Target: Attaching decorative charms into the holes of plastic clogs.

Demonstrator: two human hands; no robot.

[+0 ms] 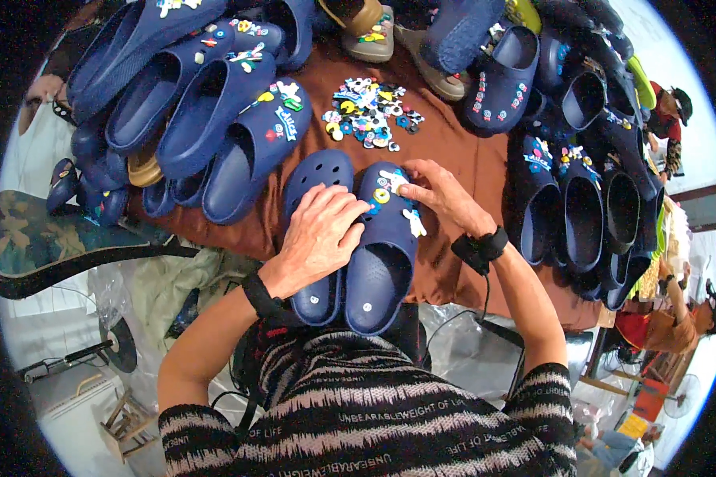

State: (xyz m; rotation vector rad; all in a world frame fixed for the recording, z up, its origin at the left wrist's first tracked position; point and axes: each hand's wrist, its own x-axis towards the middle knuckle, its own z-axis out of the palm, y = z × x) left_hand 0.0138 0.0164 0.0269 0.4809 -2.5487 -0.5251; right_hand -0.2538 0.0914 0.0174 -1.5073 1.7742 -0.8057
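Note:
A pair of navy blue clogs lies before me on the brown cloth, toes pointing away. The left clog (pixel 317 171) shows bare vent holes on its toe. On the right clog (pixel 380 270) sit a yellow ring-like charm and white figure charms. My left hand (pixel 322 226) lies across the left clog, its fingertips reaching the inner side of the right one. With thumb and index finger, my right hand (pixel 441 195) pinches a white shoe charm (pixel 394 180) at the right clog's toe. Beyond the toes is a pile of colourful loose charms (pixel 370 111).
Navy clogs (pixel 215 103) are heaped at the left, many with charms. More clogs (pixel 585 199) crowd the right side, and brown ones (pixel 370 36) stand at the back. Brown cloth (pixel 461 270) covers the table. Other people (pixel 676 318) are at the far right.

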